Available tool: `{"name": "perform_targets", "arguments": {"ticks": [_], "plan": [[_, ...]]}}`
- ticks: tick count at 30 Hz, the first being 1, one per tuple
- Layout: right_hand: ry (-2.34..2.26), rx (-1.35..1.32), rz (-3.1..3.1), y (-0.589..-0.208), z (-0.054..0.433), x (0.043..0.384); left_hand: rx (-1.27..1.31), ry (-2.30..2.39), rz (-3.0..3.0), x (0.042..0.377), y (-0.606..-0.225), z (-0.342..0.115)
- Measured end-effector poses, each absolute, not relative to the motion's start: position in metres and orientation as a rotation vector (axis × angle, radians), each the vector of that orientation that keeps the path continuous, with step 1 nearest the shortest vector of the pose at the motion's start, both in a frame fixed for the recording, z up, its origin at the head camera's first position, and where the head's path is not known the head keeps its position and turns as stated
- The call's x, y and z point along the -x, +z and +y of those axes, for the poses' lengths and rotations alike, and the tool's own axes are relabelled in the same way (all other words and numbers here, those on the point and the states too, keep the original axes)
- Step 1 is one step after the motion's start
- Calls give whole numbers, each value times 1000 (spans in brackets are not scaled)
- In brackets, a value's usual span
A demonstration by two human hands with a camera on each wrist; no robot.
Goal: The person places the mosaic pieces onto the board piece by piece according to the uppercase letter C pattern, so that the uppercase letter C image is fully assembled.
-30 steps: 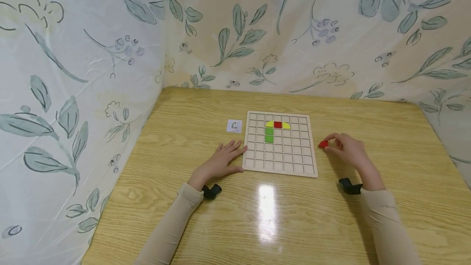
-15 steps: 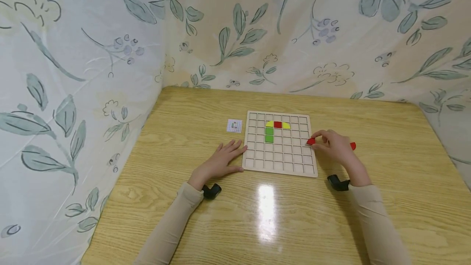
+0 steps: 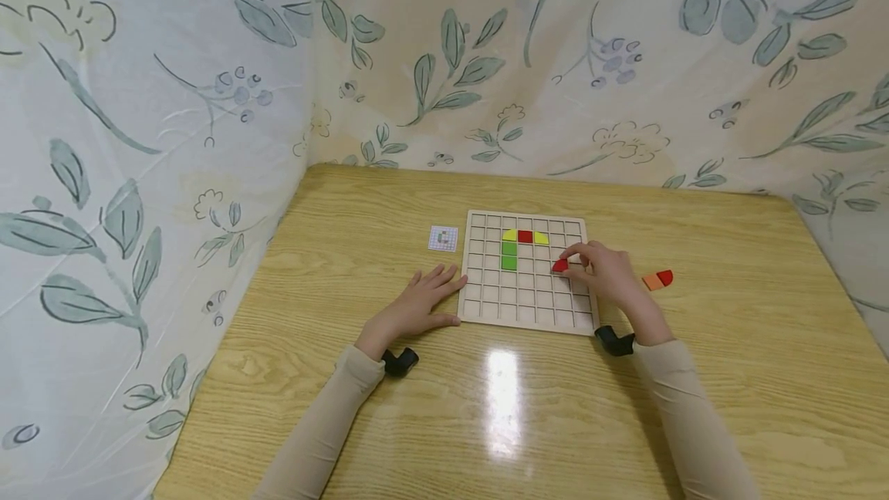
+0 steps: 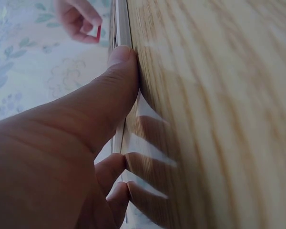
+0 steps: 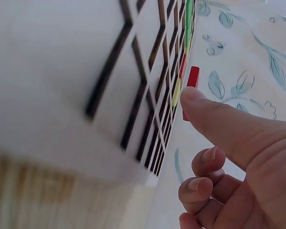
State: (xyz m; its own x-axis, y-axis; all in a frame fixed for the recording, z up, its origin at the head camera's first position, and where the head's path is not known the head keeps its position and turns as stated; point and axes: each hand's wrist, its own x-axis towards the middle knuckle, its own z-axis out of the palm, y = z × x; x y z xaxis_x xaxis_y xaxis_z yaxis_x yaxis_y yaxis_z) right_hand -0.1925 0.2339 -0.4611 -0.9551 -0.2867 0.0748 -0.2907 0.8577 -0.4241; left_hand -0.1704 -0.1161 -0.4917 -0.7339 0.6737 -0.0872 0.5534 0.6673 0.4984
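Note:
My right hand [image 3: 606, 275] pinches a small red tile [image 3: 559, 265] with a curved edge between thumb and fingertips, over the right part of a square wooden grid board [image 3: 528, 315]. The right wrist view shows the red tile [image 5: 192, 78] edge-on, raised off the grid. Fingers spread, my left hand [image 3: 417, 303] lies flat on the table, its fingertips and thumb tip at the board's left edge. Set in the board are two yellow rounded tiles [image 3: 541, 238], a red square tile [image 3: 525, 237] and two green square tiles [image 3: 509, 255].
Right of the board, an orange tile [image 3: 653, 282] and another red rounded tile [image 3: 666, 277] lie side by side on the wooden table [image 3: 347, 207]. A small card [image 3: 442, 238] with a printed grid pattern is left of the board. Floral cloth [image 3: 417, 60] hangs behind and at the left.
My right hand has carried the red tile leftward from the table to above the board. The orange and red tiles it was covering now show. My left hand stays put.

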Motion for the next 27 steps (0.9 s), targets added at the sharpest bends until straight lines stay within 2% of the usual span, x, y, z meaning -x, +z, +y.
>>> {"name": "perform_targets", "arguments": {"ticks": [27], "plan": [[813,-589,-3067,-463,176,209,-975,648,2618,169,-488,-116]]}}
